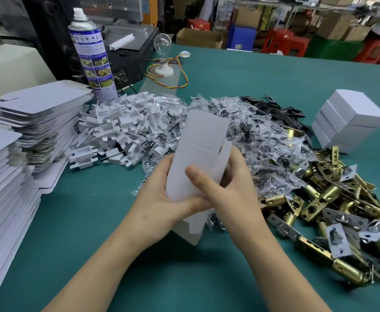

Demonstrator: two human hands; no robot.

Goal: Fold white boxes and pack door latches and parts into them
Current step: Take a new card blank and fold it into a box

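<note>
Currently in hand: one white box (198, 154), part-folded, held over the green table (173, 278).

Step, as I judge it: forming the box, with nothing packed in it yet. My left hand (162, 199) grips the lower part, fingers curled behind and thumb laid across the bottom edge. My right hand (231, 190) pinches the right side, thumb pressed flat on the front panel and fingers wrapped behind; one side flap stands loose just above them. Both wrists are angled inward and meet at the box. Next move calls for squaring the sleeve and tucking the bottom flaps shut. Stock: flat box blanks (40, 115) stacked at left, door latches (333, 206) heaped at right, bagged screws (252, 140) behind the box, finished boxes (351, 122) far right.
</note>
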